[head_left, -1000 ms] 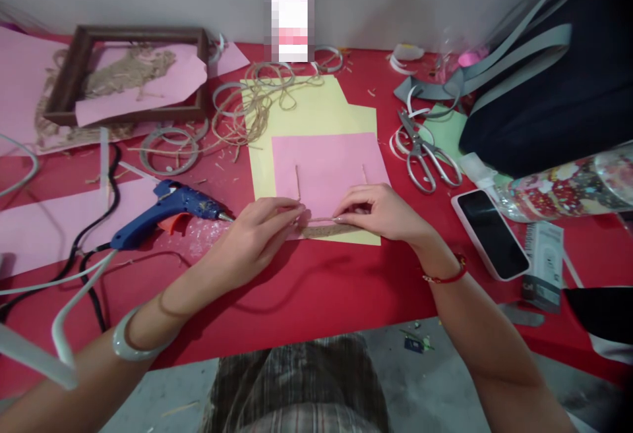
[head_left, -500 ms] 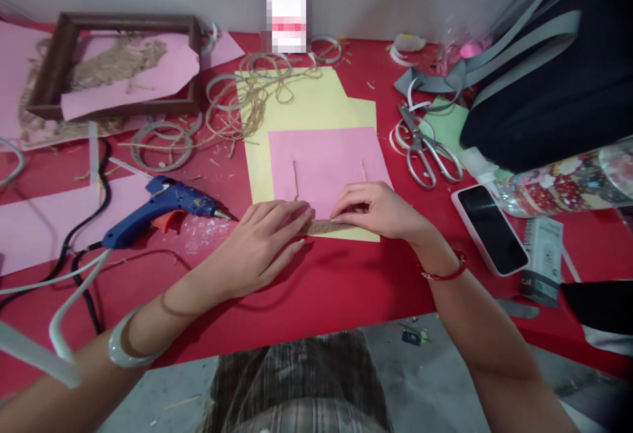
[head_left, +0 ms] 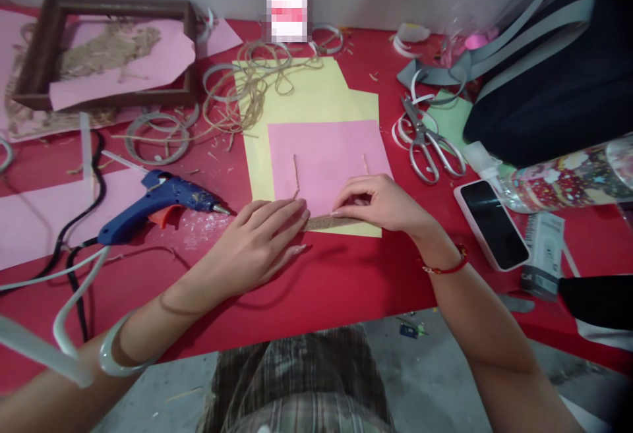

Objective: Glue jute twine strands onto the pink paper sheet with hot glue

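Both hands pressed a flat strip of jute twine (head_left: pixel 329 223) down along the near edge of the pink paper (head_left: pixel 326 156), which lay on a yellow sheet (head_left: pixel 301 100) on the red surface (head_left: pixel 336 281). The left hand (head_left: pixel 257 245) lay fingers flat, pinning the strip's left end; the right hand (head_left: pixel 380 202) had curled fingertips bearing down on its right part — neither grip closed around it, both pressing rather than pinching, probably to seat it while glue set. The strip's long axis ran left to right, parallel to the surface's front edge. The blue glue gun (head_left: pixel 163 202) lay just left, nozzle pointing toward the work — handy to reach. Scissors (head_left: pixel 425 143) and a phone (head_left: pixel 492 222) sat to the right.
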### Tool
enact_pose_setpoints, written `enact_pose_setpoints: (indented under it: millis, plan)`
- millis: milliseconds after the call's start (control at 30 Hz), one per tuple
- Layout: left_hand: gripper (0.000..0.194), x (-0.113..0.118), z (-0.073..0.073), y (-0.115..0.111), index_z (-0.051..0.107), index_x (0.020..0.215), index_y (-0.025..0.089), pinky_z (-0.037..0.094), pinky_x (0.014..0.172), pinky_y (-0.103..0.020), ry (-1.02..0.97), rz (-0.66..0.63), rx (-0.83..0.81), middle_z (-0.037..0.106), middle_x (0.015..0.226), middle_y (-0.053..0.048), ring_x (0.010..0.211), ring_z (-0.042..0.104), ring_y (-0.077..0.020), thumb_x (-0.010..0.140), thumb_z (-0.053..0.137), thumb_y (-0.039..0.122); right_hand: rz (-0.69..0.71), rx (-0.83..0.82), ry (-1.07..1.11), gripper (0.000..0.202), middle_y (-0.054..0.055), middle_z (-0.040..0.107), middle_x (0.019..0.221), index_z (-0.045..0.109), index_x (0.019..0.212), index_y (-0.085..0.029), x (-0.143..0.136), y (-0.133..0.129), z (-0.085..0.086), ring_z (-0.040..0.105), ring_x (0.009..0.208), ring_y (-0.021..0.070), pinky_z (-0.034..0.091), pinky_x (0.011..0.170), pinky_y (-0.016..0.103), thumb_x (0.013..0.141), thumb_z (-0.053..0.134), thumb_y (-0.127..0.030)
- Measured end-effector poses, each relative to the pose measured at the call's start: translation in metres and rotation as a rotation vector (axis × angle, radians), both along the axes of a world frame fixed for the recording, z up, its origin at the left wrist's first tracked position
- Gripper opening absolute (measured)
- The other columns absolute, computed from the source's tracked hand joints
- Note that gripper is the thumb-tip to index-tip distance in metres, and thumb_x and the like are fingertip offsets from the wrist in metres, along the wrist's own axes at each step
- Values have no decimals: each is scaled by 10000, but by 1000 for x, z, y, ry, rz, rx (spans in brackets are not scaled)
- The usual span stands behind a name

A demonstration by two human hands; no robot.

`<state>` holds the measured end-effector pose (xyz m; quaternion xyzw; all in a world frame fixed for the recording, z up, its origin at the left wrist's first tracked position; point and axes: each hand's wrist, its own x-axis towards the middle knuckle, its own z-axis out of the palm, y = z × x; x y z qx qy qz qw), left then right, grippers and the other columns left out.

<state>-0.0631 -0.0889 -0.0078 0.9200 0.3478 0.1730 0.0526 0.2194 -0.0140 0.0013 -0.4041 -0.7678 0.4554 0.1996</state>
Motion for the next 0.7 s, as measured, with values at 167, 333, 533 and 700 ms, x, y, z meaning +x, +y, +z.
enact_pose_setpoints:
  millis: [167,333,533,700]
  plan:
    - [387,2,0,-2,667,1452,175,531,1122,-494,38,11,41,695,1484,-159,1351,668,-334,1119,547,331,-55,-39,3,96,35,751,803,793,832,-210,-1,-1,0,630,729,171,468,686,311,877,810,-293]
    - [375,5,5,-3,676,1426,141,545,1093,-480,80,7,115,708,1467,-160,1311,694,-334,1114,571,322,-124,-147,81,170,-11,669,770,690,912,-220,-2,-3,-2,544,668,136,418,620,285,829,825,-282]
    - [331,9,9,-4,711,1364,106,554,1069,-455,114,25,214,744,1410,-144,1246,723,-311,1106,588,272,-134,-174,-9,254,-70,519,676,570,844,-229,-5,-4,4,452,618,114,347,576,270,797,817,-195]
    - [319,10,11,-4,719,1357,119,548,1069,-455,138,36,243,746,1411,-130,1244,721,-306,1095,606,259,-118,-187,-75,231,-55,552,713,557,838,-228,-7,-4,9,488,636,123,368,594,276,791,752,-114]
